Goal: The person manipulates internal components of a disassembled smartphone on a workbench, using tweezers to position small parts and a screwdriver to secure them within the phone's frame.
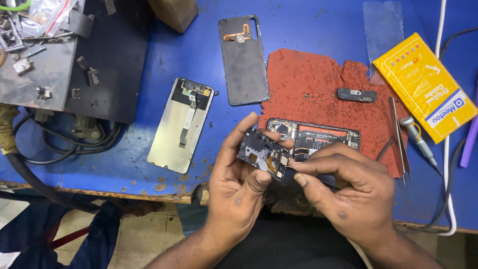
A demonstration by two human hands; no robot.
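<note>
Black, angular plastic circuit cover (263,153) between both hands (298,184), over rough red mat (318,79).

A blue tabletop (308,30) fills most of the view, its paint scuffed and chipped to brown along the front edge. A torn red mat (318,79) lies toward the right side, and a dark metal plate (45,65) covers the back left corner. Below the front edge shows a pale tiled floor (134,239) with dirty joints. Even light falls across the tabletop with soft shadows.
</note>
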